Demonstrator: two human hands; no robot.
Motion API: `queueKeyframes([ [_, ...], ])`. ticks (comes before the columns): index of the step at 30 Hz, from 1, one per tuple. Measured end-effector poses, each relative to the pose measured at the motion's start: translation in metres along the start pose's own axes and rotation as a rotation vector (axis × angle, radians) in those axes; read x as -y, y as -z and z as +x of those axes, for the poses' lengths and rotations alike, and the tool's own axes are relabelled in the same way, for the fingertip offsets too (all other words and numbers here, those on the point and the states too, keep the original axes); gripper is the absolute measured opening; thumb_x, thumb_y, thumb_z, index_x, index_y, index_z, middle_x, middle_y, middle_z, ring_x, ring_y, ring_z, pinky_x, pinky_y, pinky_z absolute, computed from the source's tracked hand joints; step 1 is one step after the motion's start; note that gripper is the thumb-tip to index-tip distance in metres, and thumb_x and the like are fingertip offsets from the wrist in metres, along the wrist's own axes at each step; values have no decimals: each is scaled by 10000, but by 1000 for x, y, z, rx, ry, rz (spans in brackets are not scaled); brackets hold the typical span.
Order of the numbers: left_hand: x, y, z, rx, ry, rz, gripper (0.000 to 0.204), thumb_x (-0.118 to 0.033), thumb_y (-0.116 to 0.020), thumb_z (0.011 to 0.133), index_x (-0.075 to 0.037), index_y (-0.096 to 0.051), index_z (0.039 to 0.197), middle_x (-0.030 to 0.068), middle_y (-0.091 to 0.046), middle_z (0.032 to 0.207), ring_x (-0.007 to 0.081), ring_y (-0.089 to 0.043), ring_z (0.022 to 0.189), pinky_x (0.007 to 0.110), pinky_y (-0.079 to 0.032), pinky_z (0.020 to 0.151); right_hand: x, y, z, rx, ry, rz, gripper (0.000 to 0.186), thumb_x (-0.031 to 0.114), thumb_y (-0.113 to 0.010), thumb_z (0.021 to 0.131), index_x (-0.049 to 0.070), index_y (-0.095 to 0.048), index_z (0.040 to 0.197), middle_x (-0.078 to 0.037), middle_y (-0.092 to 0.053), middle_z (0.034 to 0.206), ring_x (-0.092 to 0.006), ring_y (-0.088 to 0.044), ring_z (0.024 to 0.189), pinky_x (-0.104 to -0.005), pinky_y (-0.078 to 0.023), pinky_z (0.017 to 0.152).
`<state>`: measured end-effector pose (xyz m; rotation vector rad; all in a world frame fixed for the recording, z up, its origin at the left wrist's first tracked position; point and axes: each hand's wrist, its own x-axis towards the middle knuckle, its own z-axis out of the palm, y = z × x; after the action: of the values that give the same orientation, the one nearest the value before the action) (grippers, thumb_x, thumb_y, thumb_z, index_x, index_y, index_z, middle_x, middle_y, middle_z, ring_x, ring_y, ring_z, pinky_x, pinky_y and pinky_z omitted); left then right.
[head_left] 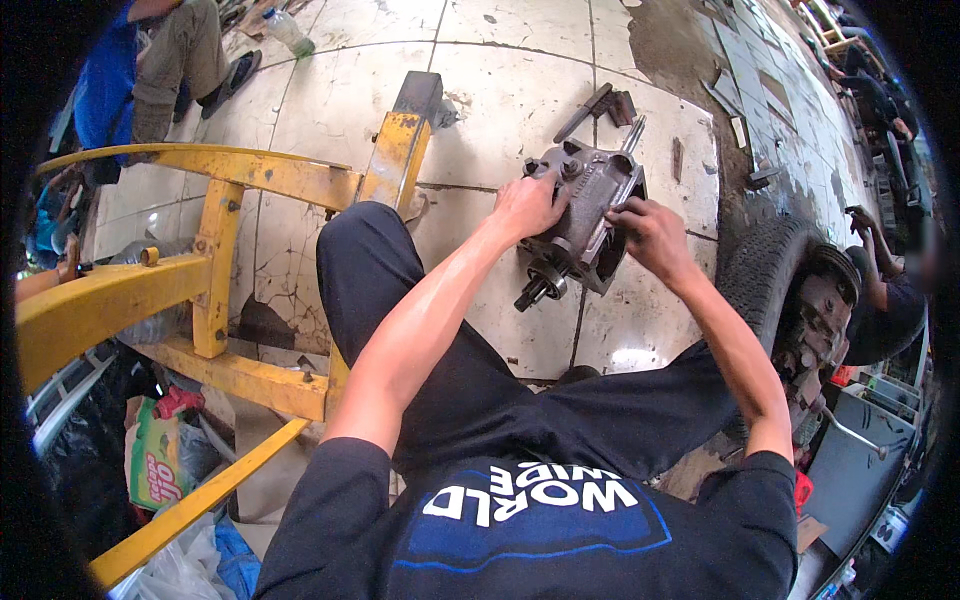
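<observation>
A dark grey cast-metal gearbox lies tilted on the tiled floor in front of me. From its far end sticks a thin bright shaft; at its near end are a round bearing and a splined shaft stub. My left hand is closed over the left side of the casing, its fingertips partly hidden. At the right, the curled fingers of my right hand grip the casing's flange edge by an open side. Whether a small part is between those fingers cannot be made out.
Dark metal pieces lie just beyond the gearbox. A yellow steel frame stands close on my left. To the right are a large tyre and another person's arm. A seated person and a plastic bottle are at the far left.
</observation>
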<state>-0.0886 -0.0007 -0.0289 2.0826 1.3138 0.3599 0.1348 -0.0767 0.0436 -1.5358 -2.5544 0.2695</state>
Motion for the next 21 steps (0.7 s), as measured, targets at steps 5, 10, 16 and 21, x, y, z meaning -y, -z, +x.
queueKeyframes([
  [5,-1,4,3,10,1,3,467,-465,-492,954,-45,-575,1141,266,-672,810,488,-647,800,581,-504,741,-6,-6,-2,-81,21,64,422,25,-692,588,155,-723,988,-51,-674,998,-300,-636,829,-406,-534,692],
  [10,-3,4,1,36,6,-1,471,-472,-493,954,-45,-570,1139,284,-661,793,492,-644,802,584,-503,738,4,-14,-13,-85,135,136,383,23,-674,611,158,-722,967,-46,-671,935,-305,-632,800,-417,-525,662],
  [16,-1,3,2,19,-8,-8,453,-455,-491,957,-45,-571,1132,286,-661,793,493,-643,795,588,-498,746,6,-7,-12,-95,182,121,350,11,-670,617,147,-723,935,-38,-641,849,-275,-600,732,-380,-510,654],
  [21,0,1,2,12,4,-15,450,-450,-495,956,-46,-577,1136,277,-666,802,488,-644,796,577,-502,747,5,-8,-8,-144,146,78,316,8,-666,618,142,-722,899,-41,-617,801,-271,-584,721,-383,-490,621],
])
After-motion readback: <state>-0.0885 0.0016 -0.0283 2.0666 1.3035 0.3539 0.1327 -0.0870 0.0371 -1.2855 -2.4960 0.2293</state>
